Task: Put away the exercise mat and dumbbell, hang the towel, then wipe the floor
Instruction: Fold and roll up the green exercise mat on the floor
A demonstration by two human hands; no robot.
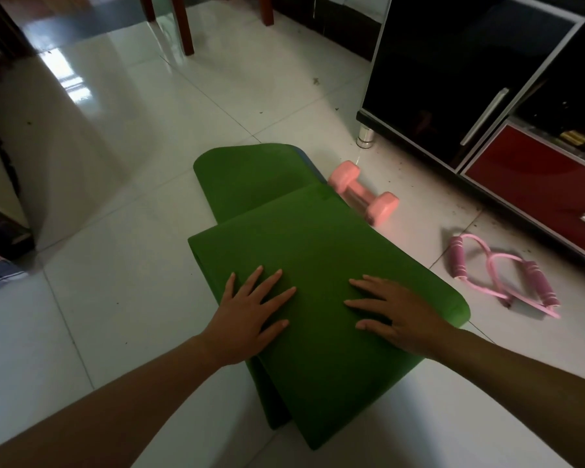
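— Pressing down on the exercise mat (318,238), are they?
— Yes. It lies folded over itself on the floor (115,197). The left hand (250,315) and right hand (399,319) rest flat on its top layer, fingers (277,295) spread straight, grasping nothing.
— And the dumbbell (363,192)?
— Just beyond the mat's far right edge, partly hidden by it. A pink resistance band (500,275) lies right of the mat, and a black cabinet (453,79) stands farther right.

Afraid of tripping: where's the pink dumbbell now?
In the head view the dumbbell lies on the floor right of centre, beside the green mat, near the cabinet foot.
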